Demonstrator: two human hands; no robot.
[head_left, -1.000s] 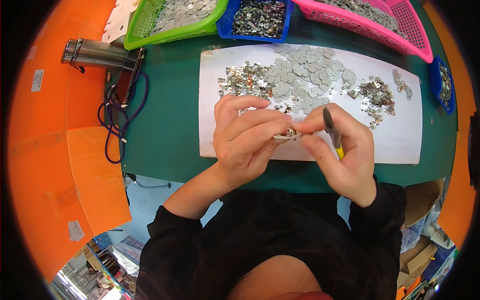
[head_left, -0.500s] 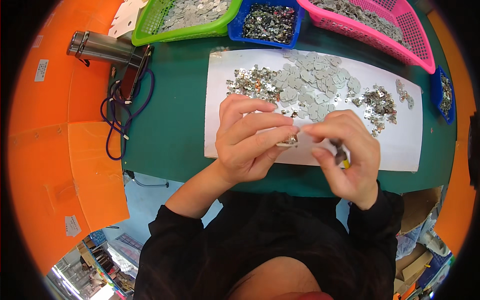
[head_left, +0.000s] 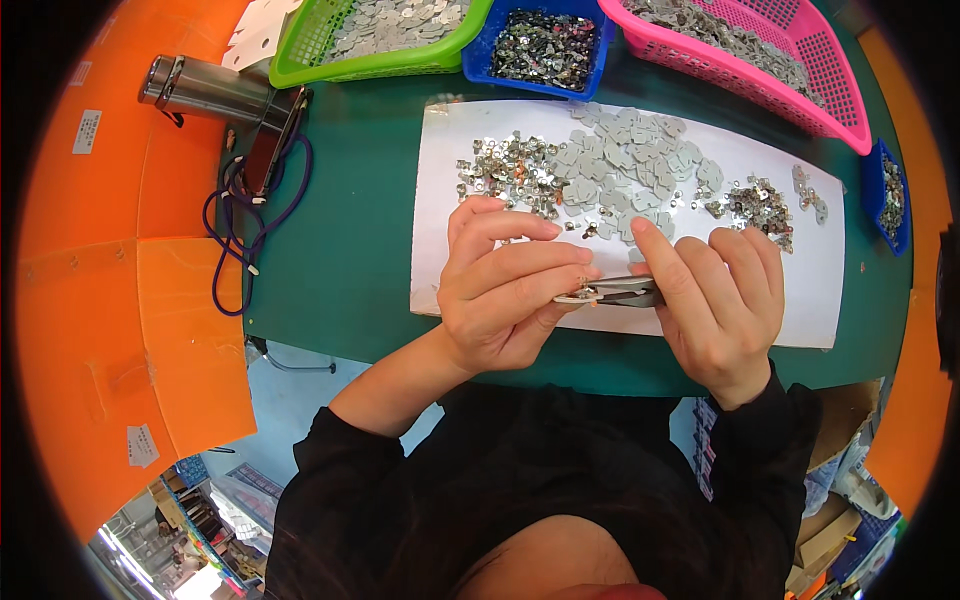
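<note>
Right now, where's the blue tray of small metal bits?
In the head view, the blue tray sits at the far edge of the green table, between the green basket on its left and the pink basket on its right, just beyond the white sheet.

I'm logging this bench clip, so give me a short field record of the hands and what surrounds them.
left hand: pinches a small flat grey piece
right hand: holds a dark slim tool against that piece
work surface: white sheet on green mat
on sheet: grey flat pieces, shiny small parts
behind: green basket, blue tray, pink basket
</note>
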